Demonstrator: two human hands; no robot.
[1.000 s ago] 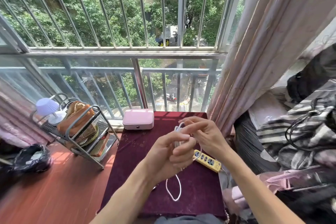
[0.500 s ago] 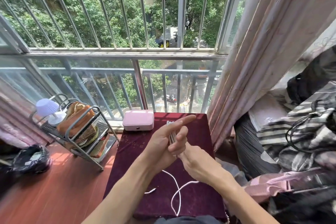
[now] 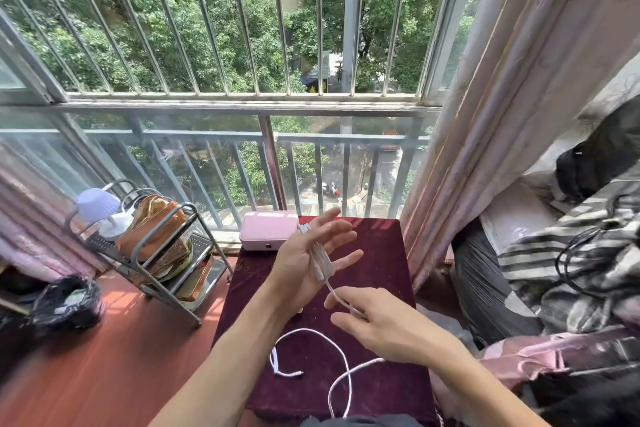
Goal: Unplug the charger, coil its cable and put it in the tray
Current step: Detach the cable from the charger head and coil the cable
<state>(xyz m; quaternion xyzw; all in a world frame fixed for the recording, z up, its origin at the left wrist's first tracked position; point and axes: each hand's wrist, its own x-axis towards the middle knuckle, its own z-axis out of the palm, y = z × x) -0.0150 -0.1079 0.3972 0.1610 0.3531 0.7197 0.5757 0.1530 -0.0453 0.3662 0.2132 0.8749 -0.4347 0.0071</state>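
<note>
My left hand is held palm up over the dark red table, fingers spread, with several turns of the white charger cable wound across the palm. My right hand sits lower and to the right, pinching the cable where it leaves the coil. The loose rest of the cable lies in a loop on the table near the front edge, its free end at the left. A pink box stands at the table's far left corner. The charger block is hidden.
A metal rack with bags and a small lamp stands left of the table on the red floor. A black bag lies further left. The pink curtain and piled clothes crowd the right side. A barred window is behind.
My right hand has come down from beside the left hand toward the front of the table, drawing cable out. My left fingers have spread open. The yellow power strip is out of sight now.
</note>
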